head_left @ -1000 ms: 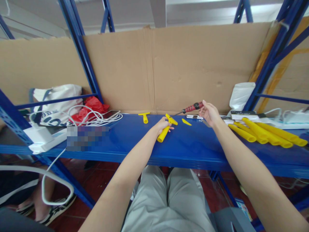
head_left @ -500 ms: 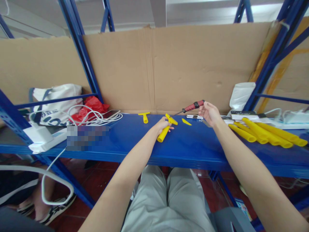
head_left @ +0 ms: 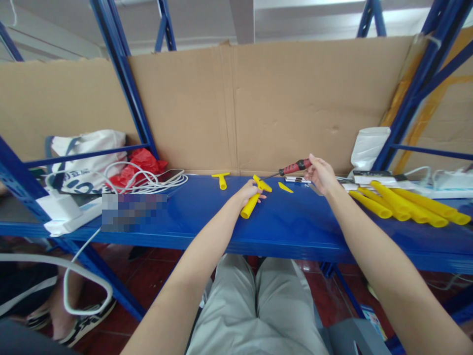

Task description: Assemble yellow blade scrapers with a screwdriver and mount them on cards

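Note:
My left hand (head_left: 250, 193) is wrapped round a yellow T-shaped handle (head_left: 250, 205), keeping it just over the blue shelf top with its tube end toward me. In my right hand (head_left: 320, 173) is the end of a screwdriver (head_left: 294, 167) with a red and black grip, pinched by the fingers. The shaft points left and down, and its tip meets the crosspiece of the yellow handle; the exact contact is too small to see. A flat yellow piece (head_left: 285, 188) lies right of the handle. Further left stands a second, smaller-looking yellow T-shaped piece (head_left: 222, 181).
Several yellow tubes (head_left: 391, 202) lie at the right beside small boxes (head_left: 373, 176) and a white pouch (head_left: 369, 148). Coiled white cables (head_left: 158, 183), a red plastic bag (head_left: 142, 161) and a power strip (head_left: 79, 217) occupy the left. Cardboard (head_left: 295, 108) closes the back. Another person's leg shows lower left.
The screwdriver's grip end and my right hand have shifted very slightly, with the grip a little lower. My left hand and the yellow handle stay in place.

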The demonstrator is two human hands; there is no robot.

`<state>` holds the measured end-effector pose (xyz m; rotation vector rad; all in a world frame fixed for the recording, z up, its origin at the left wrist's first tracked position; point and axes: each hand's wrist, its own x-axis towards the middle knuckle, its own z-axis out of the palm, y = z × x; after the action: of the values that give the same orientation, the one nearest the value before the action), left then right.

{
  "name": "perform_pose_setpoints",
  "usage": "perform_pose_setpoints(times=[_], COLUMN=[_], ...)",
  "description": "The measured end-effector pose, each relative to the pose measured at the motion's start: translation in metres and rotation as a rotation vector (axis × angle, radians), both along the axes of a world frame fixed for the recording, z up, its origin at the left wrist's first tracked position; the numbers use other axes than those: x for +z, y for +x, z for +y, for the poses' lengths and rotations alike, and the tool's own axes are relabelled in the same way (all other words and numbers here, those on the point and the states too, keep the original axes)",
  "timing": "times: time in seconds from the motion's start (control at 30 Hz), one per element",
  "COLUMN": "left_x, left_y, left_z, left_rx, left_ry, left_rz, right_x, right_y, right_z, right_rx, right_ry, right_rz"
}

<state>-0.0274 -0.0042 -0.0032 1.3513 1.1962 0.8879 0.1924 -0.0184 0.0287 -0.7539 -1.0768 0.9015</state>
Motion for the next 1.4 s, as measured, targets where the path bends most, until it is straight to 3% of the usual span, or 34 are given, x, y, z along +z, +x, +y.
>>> perform_pose_setpoints(times=[0.67, 1.4], left_x=[-0.0005, -0.0003], left_y=[0.0001, 0.0013], left_z=[-0.0005, -0.0009], left_rx=[-0.005, -0.001], left_ry=[0.027, 0.045], left_rz=[-0.006, 0.014], right_x=[-0.0006, -0.0048], right_y=[-0.0004, 0.0034], right_z=[-0.0011, 0.0046], right_rx=[-0.028, -0.189], right_ry=[0.110, -0.066], right_rz=[-0.126, -0.103])
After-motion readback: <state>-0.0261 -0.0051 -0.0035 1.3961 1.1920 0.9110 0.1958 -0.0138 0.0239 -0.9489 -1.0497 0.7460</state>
